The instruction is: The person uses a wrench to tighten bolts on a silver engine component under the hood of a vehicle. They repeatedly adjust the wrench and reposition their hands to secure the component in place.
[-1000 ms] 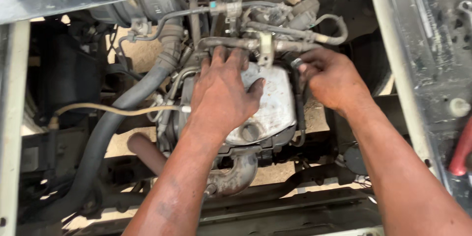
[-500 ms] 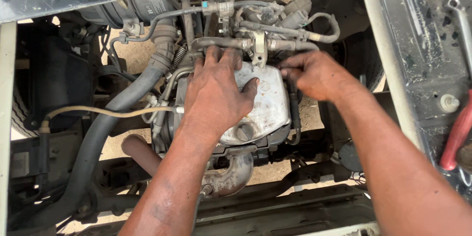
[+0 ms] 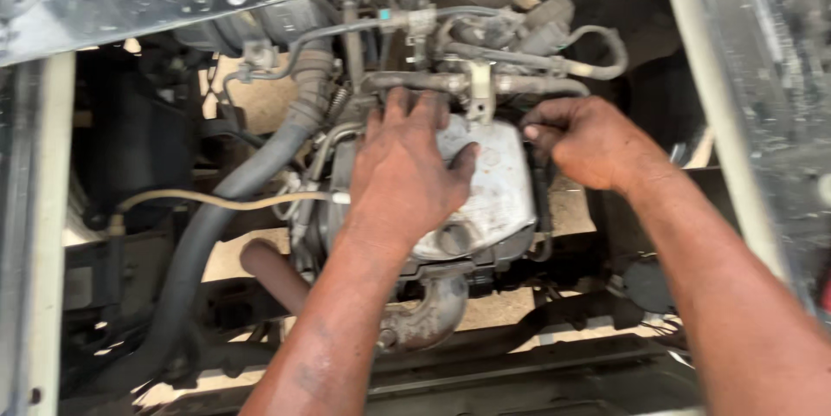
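I look down into a vehicle's engine bay. My left hand lies flat, fingers spread, on a silver metal cover on the engine's top. My right hand is curled at the cover's upper right corner, fingertips pinching something small that I cannot make out. A metal pipe with a white bracket crosses just beyond both hands.
A thick grey hose runs down the left, and a thin beige tube crosses it. A rusty exhaust elbow sits below the cover. White frame rails bound the left and right. Sandy ground shows beneath.
My view has shifted slightly, so the engine sits lower in frame. My right hand has curled tighter at the cover's corner. My left hand stays pressed on the cover.
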